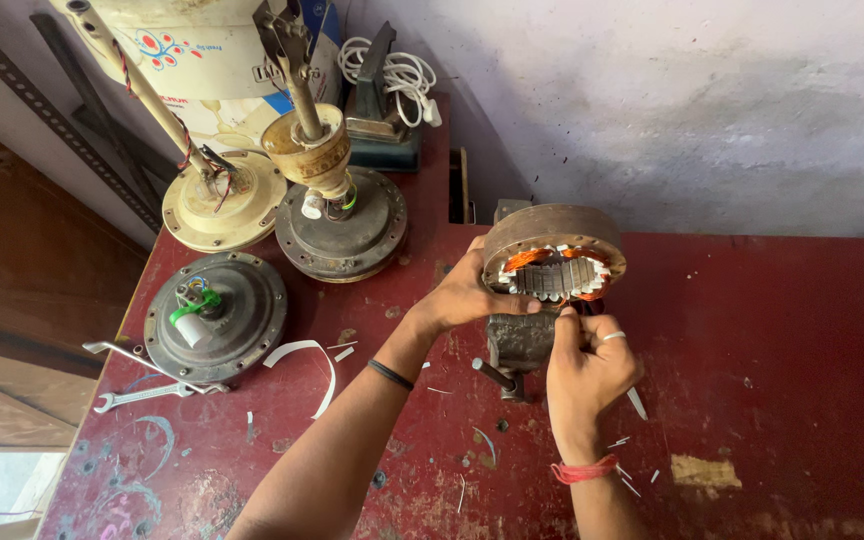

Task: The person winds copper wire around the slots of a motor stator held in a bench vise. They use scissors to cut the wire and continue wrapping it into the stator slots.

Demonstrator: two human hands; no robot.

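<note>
Hidden in part behind the left hand: the near-left rim of the round rusty-brown motor stator with copper windings and pale slot liners, clasped at its side by fingers and thumb. Stands on edge atop the small grey bench vise, whose jaws lie masked by both hands; whether clamped tight, impossible to tell. Right hand pinched shut just under the stator's lower windings, on something too small to make out, perhaps a sliver of liner or wire; ring on one finger, red thread at the wrist. Vise handle poking out toward the near-left, between the two forearms. Cut off by the top edge: the cream ceiling-fan motor with its downrod and red-black wiring and the dark-based fan motor with a tan canopy, side by side at the far-left. Nearer, a dark round motor housing with a white capacitor and green wire, close to the left edge of the worn red-painted table; a steel spanner touching its near rim. Curled white strip just beside it. Blurred at the back wall: a dark tool with a coiled white cord. Open bare tabletop to the right of the hands, reaching to the wall and the right edge; scattered white offcuts near the right wrist.
</note>
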